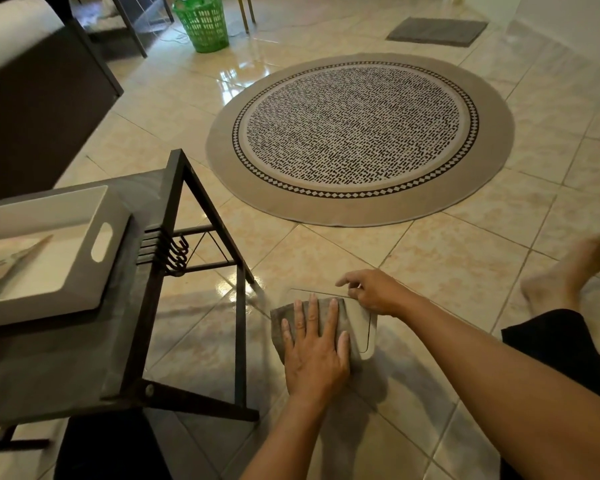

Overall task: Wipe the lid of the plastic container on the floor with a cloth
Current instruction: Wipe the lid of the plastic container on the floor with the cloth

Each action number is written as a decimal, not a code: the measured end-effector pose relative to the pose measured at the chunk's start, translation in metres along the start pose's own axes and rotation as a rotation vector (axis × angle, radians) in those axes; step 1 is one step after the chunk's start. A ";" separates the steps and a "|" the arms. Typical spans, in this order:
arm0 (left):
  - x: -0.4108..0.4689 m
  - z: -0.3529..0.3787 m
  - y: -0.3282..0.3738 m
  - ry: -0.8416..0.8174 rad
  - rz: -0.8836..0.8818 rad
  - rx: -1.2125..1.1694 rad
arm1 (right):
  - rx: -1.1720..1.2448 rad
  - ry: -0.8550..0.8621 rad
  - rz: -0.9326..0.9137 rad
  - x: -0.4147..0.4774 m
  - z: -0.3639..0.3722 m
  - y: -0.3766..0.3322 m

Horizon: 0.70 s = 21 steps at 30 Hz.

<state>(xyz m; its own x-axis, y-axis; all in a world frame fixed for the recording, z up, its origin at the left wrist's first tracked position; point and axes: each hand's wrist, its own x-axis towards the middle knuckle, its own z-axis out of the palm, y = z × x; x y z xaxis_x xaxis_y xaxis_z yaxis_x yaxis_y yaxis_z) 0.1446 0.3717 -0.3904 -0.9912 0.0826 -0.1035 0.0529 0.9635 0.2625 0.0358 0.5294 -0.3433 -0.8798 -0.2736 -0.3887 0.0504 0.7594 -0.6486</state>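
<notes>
A pale beige plastic lid (364, 323) lies flat on the tiled floor in front of me. A grey-brown cloth (284, 317) is spread over its left part. My left hand (314, 348) presses flat on the cloth with fingers spread. My right hand (374, 292) rests on the lid's far right edge, fingers curled over the rim and pinning it. The container itself is not in view. Much of the lid is hidden under the cloth and my left hand.
A low dark metal-framed table (174, 271) stands close on the left, carrying a white tray (94, 268). A round patterned rug (357, 140) lies ahead. A green basket (203, 22) and a grey mat (437, 31) are farther back. A bare foot (568, 271) rests at right.
</notes>
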 end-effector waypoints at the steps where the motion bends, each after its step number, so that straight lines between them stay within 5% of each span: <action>1: 0.001 0.000 0.001 0.000 -0.003 -0.002 | 0.012 -0.003 0.005 -0.001 0.000 0.003; 12: 0.015 -0.001 0.029 -0.041 -0.073 -0.024 | 0.059 -0.012 0.031 -0.045 -0.001 0.042; 21: 0.014 -0.011 0.039 -0.070 -0.084 -0.032 | 0.365 -0.133 0.151 -0.083 0.024 0.037</action>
<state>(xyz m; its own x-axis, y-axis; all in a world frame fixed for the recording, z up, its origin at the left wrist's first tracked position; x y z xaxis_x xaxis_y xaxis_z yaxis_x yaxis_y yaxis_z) 0.1320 0.4077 -0.3714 -0.9810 0.0208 -0.1927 -0.0347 0.9593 0.2802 0.1219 0.5655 -0.3507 -0.7825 -0.2671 -0.5624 0.3590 0.5445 -0.7580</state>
